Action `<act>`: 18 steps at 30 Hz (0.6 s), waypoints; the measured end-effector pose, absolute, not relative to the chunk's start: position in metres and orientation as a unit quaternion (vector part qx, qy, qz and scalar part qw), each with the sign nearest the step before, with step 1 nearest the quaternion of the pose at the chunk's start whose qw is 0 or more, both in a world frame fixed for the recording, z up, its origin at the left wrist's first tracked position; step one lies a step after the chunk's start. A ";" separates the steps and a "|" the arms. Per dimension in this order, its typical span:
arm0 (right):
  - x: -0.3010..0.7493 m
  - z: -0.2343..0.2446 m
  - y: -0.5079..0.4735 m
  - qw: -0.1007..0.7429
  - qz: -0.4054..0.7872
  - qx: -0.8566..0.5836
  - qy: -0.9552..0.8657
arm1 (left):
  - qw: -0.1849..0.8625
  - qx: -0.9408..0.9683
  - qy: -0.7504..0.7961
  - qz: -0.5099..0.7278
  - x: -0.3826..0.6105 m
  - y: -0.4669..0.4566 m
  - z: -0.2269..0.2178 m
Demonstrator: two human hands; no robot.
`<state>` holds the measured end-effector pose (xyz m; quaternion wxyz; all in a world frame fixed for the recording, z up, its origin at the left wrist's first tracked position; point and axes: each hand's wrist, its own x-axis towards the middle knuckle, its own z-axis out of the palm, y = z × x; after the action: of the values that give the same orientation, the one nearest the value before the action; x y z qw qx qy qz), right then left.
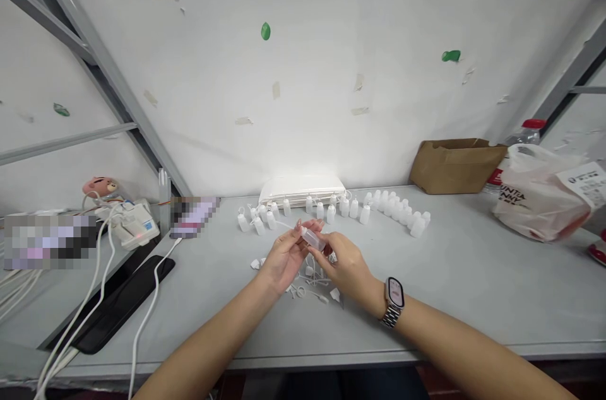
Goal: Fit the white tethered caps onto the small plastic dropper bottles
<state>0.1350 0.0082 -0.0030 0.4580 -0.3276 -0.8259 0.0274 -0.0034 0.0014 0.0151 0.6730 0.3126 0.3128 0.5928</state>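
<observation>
Between my two hands, above the grey table (454, 286), is a small translucent plastic squeeze bottle (312, 238), tilted on its side. My left hand (288, 255) pinches its white top end. The fingers of my right hand (348, 261) close round its lower body. Beneath the hands lie loose white caps with thin loops and tubes (315, 280), partly hidden by my fingers. Behind them stand several small bottles with tops fitted (331, 214). Farther right, several bottles without visible tops (395, 206) stand in a curving double row.
A flat white stack (303, 188) lies against the wall. At the right back are a brown cardboard box (454, 166), a red-capped bottle (530, 130) and a white plastic bag (540, 198). Phones, a power strip (135, 223), white cables (154, 299) and a black case (125, 305) occupy the left.
</observation>
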 end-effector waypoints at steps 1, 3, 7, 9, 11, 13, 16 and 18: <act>0.135 -0.003 0.007 0.459 0.025 -0.326 -0.826 | 0.672 0.321 0.310 0.591 -0.003 0.001 0.015; 0.134 -0.002 0.005 0.465 0.044 -0.329 -0.820 | 0.669 0.336 0.308 0.587 -0.003 0.000 0.015; 0.131 0.007 0.003 0.469 0.263 -0.374 -0.756 | 0.667 0.347 0.315 0.579 -0.004 0.000 0.013; 0.131 0.013 0.005 0.445 0.441 -0.378 -0.681 | 0.667 0.346 0.315 0.579 -0.004 0.001 0.012; 0.133 0.018 0.009 0.410 0.601 -0.332 -0.600 | 0.670 0.346 0.311 0.578 -0.004 0.002 0.012; 0.135 0.020 0.014 0.369 0.717 -0.259 -0.532 | 0.676 0.347 0.304 0.574 -0.004 0.002 0.013; 0.137 0.018 0.021 0.321 0.796 -0.194 -0.474 | 0.676 0.345 0.306 0.574 -0.005 0.003 0.015; 0.136 0.016 0.023 0.328 0.779 -0.209 -0.491 | 0.660 0.343 0.322 0.586 -0.006 0.004 0.016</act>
<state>0.1360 0.0226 0.0159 0.3283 -0.2094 -0.4913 0.7791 -0.0058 0.0040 0.0160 0.6599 0.3433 0.3222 0.5856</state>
